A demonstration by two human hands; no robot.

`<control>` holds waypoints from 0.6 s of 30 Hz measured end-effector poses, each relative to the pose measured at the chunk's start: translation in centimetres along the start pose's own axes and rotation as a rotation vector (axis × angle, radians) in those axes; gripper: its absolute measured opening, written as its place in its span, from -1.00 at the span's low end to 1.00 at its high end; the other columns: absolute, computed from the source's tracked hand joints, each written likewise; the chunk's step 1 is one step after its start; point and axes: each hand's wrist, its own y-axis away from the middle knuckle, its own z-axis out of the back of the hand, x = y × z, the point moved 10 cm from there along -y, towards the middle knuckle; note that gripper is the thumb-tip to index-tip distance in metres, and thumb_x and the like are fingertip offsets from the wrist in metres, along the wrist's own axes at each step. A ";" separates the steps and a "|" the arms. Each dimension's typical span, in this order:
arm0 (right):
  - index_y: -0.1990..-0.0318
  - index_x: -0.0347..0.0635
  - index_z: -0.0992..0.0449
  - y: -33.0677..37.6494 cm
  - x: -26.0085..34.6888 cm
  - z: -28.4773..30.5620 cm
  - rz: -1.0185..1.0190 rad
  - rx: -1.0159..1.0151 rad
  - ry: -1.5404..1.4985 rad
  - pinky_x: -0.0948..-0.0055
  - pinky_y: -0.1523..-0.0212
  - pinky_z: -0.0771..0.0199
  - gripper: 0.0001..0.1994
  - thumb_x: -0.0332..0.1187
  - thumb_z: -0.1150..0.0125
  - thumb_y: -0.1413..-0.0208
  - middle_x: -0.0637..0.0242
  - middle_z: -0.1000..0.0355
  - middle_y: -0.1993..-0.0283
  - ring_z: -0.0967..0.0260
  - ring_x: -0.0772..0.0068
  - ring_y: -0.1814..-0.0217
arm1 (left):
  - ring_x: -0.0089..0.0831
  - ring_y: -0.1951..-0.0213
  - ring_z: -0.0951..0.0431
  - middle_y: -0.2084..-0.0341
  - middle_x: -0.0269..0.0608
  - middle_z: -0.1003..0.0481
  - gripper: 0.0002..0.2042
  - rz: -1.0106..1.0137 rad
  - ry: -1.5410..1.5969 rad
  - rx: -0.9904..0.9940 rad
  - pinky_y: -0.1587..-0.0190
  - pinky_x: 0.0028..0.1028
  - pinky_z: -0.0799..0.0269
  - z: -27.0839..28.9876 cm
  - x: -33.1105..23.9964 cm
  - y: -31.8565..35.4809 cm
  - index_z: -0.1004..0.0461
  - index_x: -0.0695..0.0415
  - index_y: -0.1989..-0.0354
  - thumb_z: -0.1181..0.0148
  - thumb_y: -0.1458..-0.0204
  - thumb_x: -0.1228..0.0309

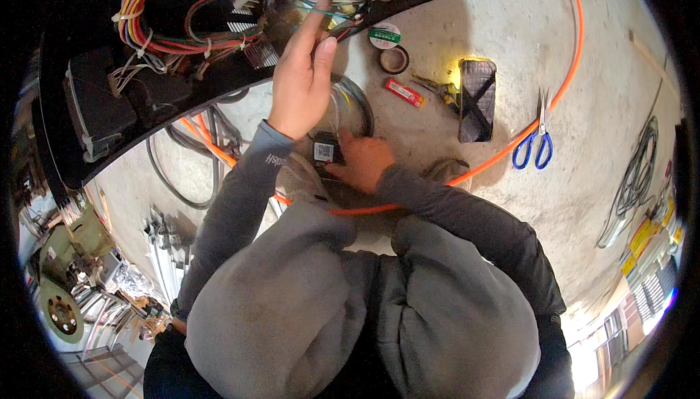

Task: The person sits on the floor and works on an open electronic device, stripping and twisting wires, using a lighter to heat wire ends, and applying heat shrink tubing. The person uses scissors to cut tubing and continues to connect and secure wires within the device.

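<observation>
My left hand (302,89) reaches up to the wiring at the edge of a black curved panel. Its fingers are stretched out and the thumb stands apart. The index fingertip is by thin teal and red wires (321,11) near a bright, glassy spot. Lower down, between my shoes, a small black box (323,153) with a square-coded white label lies on the floor. My right hand (367,160) is at the box's right side, index finger near its top and thumb near its lower edge. A thick grey cable (357,107) with thin wires runs close above.
On the concrete lie a black tape roll (393,59), a green-and-white disc (384,34), a red lighter (405,93), a phone-like quilted black case (477,100) beside a yellow light, and blue-handled scissors (538,137). An orange hose (503,153) crosses near my legs. Bundled coloured wires (135,20) fill the panel.
</observation>
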 end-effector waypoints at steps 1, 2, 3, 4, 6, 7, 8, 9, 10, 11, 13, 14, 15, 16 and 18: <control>-0.14 -0.22 -0.38 0.1 0.3 0.0 0.006 -0.026 -0.006 -0.09 0.15 -0.61 -0.37 0.04 -0.39 -0.09 -0.14 -0.55 -0.01 -0.59 -0.22 0.15 | -0.05 0.09 -0.59 0.11 0.07 -0.55 -0.63 -0.048 -0.045 -0.001 0.02 -0.24 -0.50 0.0 -0.5 -0.2 -0.43 0.13 -0.26 -0.14 -0.33 0.31; -0.09 -0.24 -0.42 0.1 0.6 0.0 0.012 -0.052 -0.012 -0.11 0.18 -0.60 -0.41 0.03 -0.38 -0.09 -0.13 -0.55 0.00 -0.59 -0.23 0.18 | -0.02 0.11 -0.58 0.13 0.05 -0.55 -0.69 -0.095 -0.091 -0.003 0.04 -0.24 -0.49 0.0 -1.1 -0.3 -0.49 0.17 -0.17 -0.15 -0.32 0.33; -0.07 -0.24 -0.42 -1.2 2.1 -0.1 0.076 -0.114 -0.032 -0.11 0.19 -0.60 -0.45 -0.01 -0.37 -0.09 -0.11 -0.54 0.03 -0.59 -0.22 0.19 | -0.04 0.11 -0.57 0.13 0.03 -0.54 -0.70 -0.107 -0.159 0.043 0.02 -0.27 -0.49 0.6 -1.8 -1.3 -0.51 0.17 -0.15 -0.16 -0.32 0.34; -0.05 -0.25 -0.42 -1.1 1.8 -0.9 0.100 -0.134 -0.005 -0.10 0.21 -0.61 -0.48 -0.05 -0.36 -0.09 -0.10 -0.54 0.06 -0.59 -0.21 0.20 | -0.06 0.11 -0.56 0.13 0.02 -0.53 -0.72 -0.080 -0.171 0.061 0.00 -0.29 -0.48 0.3 -2.2 -0.9 -0.52 0.18 -0.13 -0.17 -0.32 0.35; -0.03 -0.25 -0.43 -0.9 1.7 -1.6 0.124 -0.159 0.037 -0.08 0.22 -0.61 -0.53 -0.13 -0.34 -0.08 -0.07 -0.53 0.08 -0.59 -0.18 0.20 | -0.11 0.12 -0.56 0.15 -0.01 -0.52 -0.74 -0.094 -0.178 0.054 -0.01 -0.32 -0.48 -0.1 -2.5 -0.6 -0.53 0.19 -0.10 -0.19 -0.31 0.37; -0.04 -0.25 -0.43 -0.9 2.0 -1.4 0.125 -0.164 0.051 -0.07 0.22 -0.61 -0.55 -0.17 -0.33 -0.07 -0.07 -0.52 0.07 -0.59 -0.17 0.20 | -0.14 0.13 -0.55 0.17 -0.04 -0.51 -0.74 -0.135 -0.173 0.028 0.01 -0.33 -0.48 -0.1 -2.6 -0.6 -0.54 0.19 -0.09 -0.20 -0.30 0.38; -0.04 -0.25 -0.42 -0.9 2.2 -1.2 0.125 -0.170 0.065 -0.06 0.23 -0.62 -0.56 -0.21 -0.32 -0.06 -0.06 -0.50 0.07 -0.59 -0.16 0.20 | -0.17 0.15 -0.55 0.18 -0.06 -0.51 -0.75 -0.176 -0.167 0.003 0.02 -0.33 -0.48 -0.1 -2.7 -0.6 -0.54 0.19 -0.09 -0.21 -0.29 0.39; -0.07 -0.24 -0.43 -1.1 2.4 -1.1 0.117 -0.175 0.077 -0.05 0.22 -0.63 -0.55 -0.24 -0.31 -0.06 -0.10 -0.49 0.02 -0.59 -0.16 0.19 | -0.21 0.15 -0.55 0.19 -0.08 -0.51 -0.75 -0.153 -0.140 0.002 0.03 -0.36 -0.48 -0.1 -2.3 -0.7 -0.55 0.18 -0.08 -0.22 -0.29 0.40; -0.11 -0.23 -0.43 -1.3 2.5 -1.0 0.109 -0.181 0.089 -0.04 0.22 -0.64 -0.55 -0.27 -0.30 -0.07 -0.14 -0.48 -0.03 -0.60 -0.17 0.18 | -0.24 0.16 -0.55 0.19 -0.10 -0.51 -0.76 -0.130 -0.114 0.000 0.03 -0.38 -0.47 -0.1 -2.0 -0.7 -0.55 0.18 -0.07 -0.23 -0.28 0.41; -0.14 -0.22 -0.43 -1.4 2.6 -0.9 0.100 -0.187 0.102 -0.03 0.22 -0.65 -0.54 -0.31 -0.29 -0.07 -0.18 -0.46 -0.07 -0.60 -0.18 0.17 | -0.28 0.16 -0.54 0.19 -0.12 -0.50 -0.76 -0.107 -0.088 -0.001 0.04 -0.40 -0.47 -0.1 -1.8 -0.8 -0.56 0.18 -0.07 -0.24 -0.27 0.42; -0.12 -0.24 -0.45 -1.5 2.6 -0.7 0.158 -0.236 0.085 -0.03 0.19 -0.66 -0.54 -0.32 -0.29 -0.04 -0.16 -0.46 -0.06 -0.60 -0.17 0.17 | -0.30 0.19 -0.52 0.24 -0.15 -0.50 -0.78 -0.092 -0.049 -0.003 0.07 -0.39 -0.46 0.0 -1.4 -0.8 -0.57 0.18 -0.03 -0.25 -0.26 0.41; -0.11 -0.25 -0.46 -1.5 2.6 -0.6 0.188 -0.260 0.077 -0.03 0.18 -0.66 -0.54 -0.33 -0.30 -0.03 -0.14 -0.45 -0.05 -0.60 -0.16 0.18 | -0.31 0.20 -0.51 0.26 -0.16 -0.50 -0.78 -0.084 -0.031 -0.004 0.09 -0.38 -0.46 0.1 -1.3 -0.7 -0.57 0.18 -0.01 -0.25 -0.25 0.41; -0.08 -0.24 -0.46 -1.5 2.3 -0.8 0.201 -0.267 0.028 -0.02 0.18 -0.65 -0.57 -0.33 -0.29 -0.03 -0.14 -0.44 -0.07 -0.59 -0.17 0.18 | -0.33 0.20 -0.51 0.26 -0.17 -0.50 -0.79 -0.026 0.046 -0.021 0.09 -0.40 -0.45 0.2 -0.4 -0.6 -0.57 0.18 -0.01 -0.25 -0.26 0.41; -0.06 -0.23 -0.46 -1.5 1.9 -0.9 0.213 -0.273 -0.021 -0.02 0.17 -0.64 -0.59 -0.33 -0.29 -0.03 -0.14 -0.43 -0.08 -0.58 -0.17 0.18 | -0.35 0.20 -0.50 0.26 -0.18 -0.49 -0.80 0.033 0.122 -0.038 0.09 -0.41 -0.44 0.2 0.7 -0.4 -0.57 0.19 0.00 -0.25 -0.26 0.41; -0.03 -0.23 -0.46 -1.8 1.2 -0.6 0.238 -0.297 -0.185 -0.01 0.16 -0.61 -0.62 -0.34 -0.29 -0.03 -0.14 -0.44 -0.05 -0.57 -0.19 0.17 | -0.40 0.22 -0.48 0.27 -0.18 -0.49 -0.80 0.083 0.234 -0.048 0.09 -0.45 -0.42 0.2 1.5 -0.3 -0.57 0.21 0.01 -0.24 -0.29 0.39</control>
